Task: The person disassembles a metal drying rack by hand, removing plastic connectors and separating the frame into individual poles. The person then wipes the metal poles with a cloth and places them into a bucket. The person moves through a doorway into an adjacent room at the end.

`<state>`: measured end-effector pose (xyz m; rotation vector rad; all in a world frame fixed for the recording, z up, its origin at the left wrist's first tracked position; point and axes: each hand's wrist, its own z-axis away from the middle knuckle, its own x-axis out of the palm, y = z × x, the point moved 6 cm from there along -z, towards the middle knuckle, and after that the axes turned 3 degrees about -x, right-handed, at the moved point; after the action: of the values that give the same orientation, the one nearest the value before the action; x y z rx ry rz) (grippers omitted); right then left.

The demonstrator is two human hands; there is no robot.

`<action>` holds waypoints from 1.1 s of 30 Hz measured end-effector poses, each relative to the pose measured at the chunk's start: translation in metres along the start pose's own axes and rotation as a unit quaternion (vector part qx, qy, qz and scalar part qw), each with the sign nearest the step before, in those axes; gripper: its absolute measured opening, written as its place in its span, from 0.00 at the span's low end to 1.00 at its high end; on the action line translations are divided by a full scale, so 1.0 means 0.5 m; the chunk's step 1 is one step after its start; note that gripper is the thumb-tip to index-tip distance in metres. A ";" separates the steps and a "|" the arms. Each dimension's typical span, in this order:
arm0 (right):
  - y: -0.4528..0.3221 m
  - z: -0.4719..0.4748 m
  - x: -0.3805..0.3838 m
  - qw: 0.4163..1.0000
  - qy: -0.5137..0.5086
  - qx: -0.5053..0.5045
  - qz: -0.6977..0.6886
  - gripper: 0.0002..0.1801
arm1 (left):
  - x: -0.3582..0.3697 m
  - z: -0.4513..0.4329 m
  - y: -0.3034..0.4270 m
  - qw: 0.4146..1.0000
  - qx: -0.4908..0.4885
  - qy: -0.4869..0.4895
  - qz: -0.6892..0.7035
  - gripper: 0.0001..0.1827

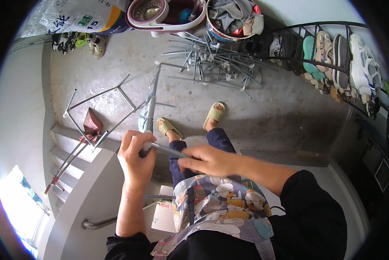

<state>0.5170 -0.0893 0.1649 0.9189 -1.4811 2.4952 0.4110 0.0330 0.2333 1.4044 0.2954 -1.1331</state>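
My left hand [137, 149] is closed around a plastic corner connector [147, 146] where grey metal tubes meet. One long tube [151, 107], partly in clear plastic wrap, runs from it away from me over the floor. A shorter grey tube [168, 150] leads from the connector to my right hand [207, 160], whose fingers grip its other end; this hand is slightly blurred. Beyond the long tube's far end, a pile of grey tubes with white connectors [214, 58] lies on the concrete floor. A partly joined tube frame [95, 97] stands at the left.
Steps [67, 162] go down at the left beside a low wall [93, 182] with a handrail [100, 223]. A pink dustpan [92, 123] lies by the frame. Along the far side are a mop bucket [166, 27] and a bucket of cloths [235, 39]; a shoe rack [324, 65] stands right.
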 end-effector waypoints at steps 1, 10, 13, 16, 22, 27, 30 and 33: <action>-0.009 0.019 0.034 0.900 -0.179 0.218 -0.333 0.22 | -0.003 0.004 0.001 1.000 0.012 0.002 0.005 0.15; 0.109 0.076 -0.078 0.991 0.080 0.081 -0.075 0.16 | -0.086 -0.032 -0.110 0.995 -0.017 0.078 0.063 0.09; 0.115 0.048 -0.276 0.875 0.278 0.109 0.380 0.14 | -0.043 -0.018 -0.104 0.983 -0.101 0.075 0.134 0.09; 0.219 0.013 -0.488 0.774 0.334 0.073 0.533 0.08 | -0.033 -0.012 -0.114 0.978 -0.132 0.102 0.123 0.09; 0.360 -0.063 -0.796 0.695 0.327 0.206 0.605 0.10 | -0.057 0.021 -0.146 0.982 -0.049 0.138 0.118 0.12; 0.315 -0.060 -0.775 0.671 0.421 0.025 0.610 0.11 | -0.113 0.065 -0.207 0.973 -0.058 0.122 0.186 0.16; 0.229 -0.069 -0.675 0.718 0.395 -0.067 0.570 0.06 | -0.156 0.092 -0.217 0.970 -0.051 0.107 0.212 0.16; 0.115 -0.063 -0.576 0.711 0.335 -0.151 0.599 0.06 | -0.175 0.097 -0.206 0.970 -0.043 0.092 0.221 0.15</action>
<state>0.7158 -0.0319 -0.0458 -1.3465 -2.3826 2.4018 0.2693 0.0524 0.2466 1.4121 0.1485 -0.6189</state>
